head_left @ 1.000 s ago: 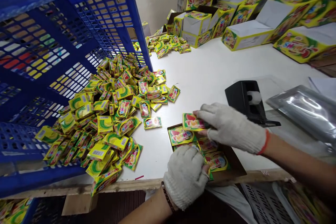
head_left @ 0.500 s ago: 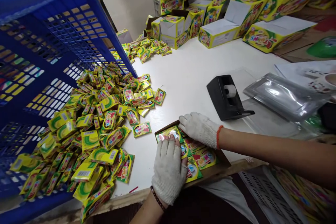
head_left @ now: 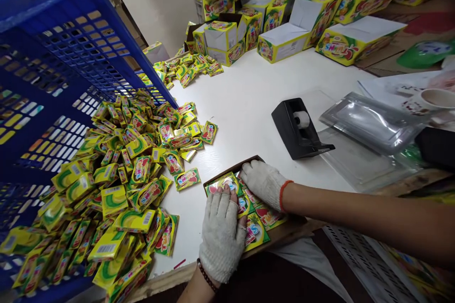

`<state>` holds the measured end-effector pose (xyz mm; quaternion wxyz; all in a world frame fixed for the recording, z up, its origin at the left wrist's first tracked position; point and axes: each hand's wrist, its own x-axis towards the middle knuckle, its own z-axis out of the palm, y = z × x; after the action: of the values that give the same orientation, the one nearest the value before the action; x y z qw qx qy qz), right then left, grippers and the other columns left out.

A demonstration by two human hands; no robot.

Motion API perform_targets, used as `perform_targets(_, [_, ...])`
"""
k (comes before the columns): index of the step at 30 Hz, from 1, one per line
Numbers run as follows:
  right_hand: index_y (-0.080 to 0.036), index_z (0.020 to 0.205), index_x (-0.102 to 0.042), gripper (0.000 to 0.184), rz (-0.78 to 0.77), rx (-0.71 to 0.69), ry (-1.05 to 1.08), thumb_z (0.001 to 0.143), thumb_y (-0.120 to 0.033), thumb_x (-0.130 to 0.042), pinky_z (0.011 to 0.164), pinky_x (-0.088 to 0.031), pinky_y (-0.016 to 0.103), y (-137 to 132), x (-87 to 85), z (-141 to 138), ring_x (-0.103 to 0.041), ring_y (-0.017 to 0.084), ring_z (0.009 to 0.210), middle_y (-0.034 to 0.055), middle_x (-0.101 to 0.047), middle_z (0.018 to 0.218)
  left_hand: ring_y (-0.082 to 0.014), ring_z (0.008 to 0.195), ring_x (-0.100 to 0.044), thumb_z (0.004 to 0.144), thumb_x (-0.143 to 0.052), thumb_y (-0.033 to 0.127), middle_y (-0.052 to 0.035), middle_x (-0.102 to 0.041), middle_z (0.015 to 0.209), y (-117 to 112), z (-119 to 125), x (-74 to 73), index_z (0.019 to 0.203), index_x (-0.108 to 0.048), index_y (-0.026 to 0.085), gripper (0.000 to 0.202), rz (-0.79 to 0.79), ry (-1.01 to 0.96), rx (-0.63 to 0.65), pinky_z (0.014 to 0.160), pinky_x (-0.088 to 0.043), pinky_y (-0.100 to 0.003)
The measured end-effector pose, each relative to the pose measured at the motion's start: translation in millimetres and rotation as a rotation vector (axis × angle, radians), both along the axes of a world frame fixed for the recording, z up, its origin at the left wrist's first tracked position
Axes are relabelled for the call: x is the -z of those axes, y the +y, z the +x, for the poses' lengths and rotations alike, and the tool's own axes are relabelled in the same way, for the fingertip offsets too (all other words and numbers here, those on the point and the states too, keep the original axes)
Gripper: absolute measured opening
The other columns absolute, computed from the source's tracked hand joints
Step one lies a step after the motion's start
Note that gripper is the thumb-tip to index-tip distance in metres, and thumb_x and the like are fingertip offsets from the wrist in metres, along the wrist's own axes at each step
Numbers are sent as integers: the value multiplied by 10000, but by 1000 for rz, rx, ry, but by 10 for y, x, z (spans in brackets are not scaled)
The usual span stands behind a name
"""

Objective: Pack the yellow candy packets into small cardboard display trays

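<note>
Under left hand, yellow-green packets, in open box

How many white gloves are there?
2. One glove is on the left hand, spread over packets in the open box; the other is on the right hand, near the box's far side. Others could be hidden.

The left hand and right hand rest on yellow-green packs inside a box.

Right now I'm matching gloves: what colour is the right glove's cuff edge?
Its cuff edge is orange; head view.
</note>
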<state>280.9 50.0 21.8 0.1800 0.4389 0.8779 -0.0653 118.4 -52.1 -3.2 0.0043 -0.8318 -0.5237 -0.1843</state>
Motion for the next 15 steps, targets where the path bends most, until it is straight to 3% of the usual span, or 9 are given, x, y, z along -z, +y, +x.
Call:
perform_targets(4, [-95, 1215, -669, 403, -120, 134, -56, 925, -46, -394, 806, -560, 421, -29, 27, -77, -627, 346, 1106, 239, -588, 1281, -319, 1311, -500, 909, -512, 171, -166, -572, 1397, 56, -34, -40, 1357, -508, 121, 450, -16, 43, 32, 1095, -461, -553])
perform_targets(7, [-118, 1203, -682, 362, -208, 143, -48, 923, -82, -455, 788, -573, 442, 50, 16, -77, -649, 361, 1095, 236, -593, 1274, -296, 1176, -573, 889, -552, 133, -134, -643, 1252, 204, -81, -85, 1268, -582, 165, 382, -30, 115, 30, 1054, -487, -547])
perform_targets(10, [-151, 1241, -656, 367, -269, 141, -5, 908, -99, -510, 815, -570, 424, 98, -85, -16, -675, 325, 1067, 202, -610, 1259, -273, 1061, -600, 877, -613, 131, -107, -668, 1152, 359, -113, -81, 1141, -645, 199, 274, 22, 114, 18, 979, -532, -499])
perform_targets(15, [-131, 1174, -646, 348, -271, 179, 206, 868, -49, -502, 905, -517, 336, 79, -250, 151, -661, 246, 1059, 143, -641, 1195, -249, 989, -620, 864, -594, 79, -87, -694, 1033, 468, -116, -48, 1104, -640, 170, 261, 48, 67, 23, 925, -550, -433])
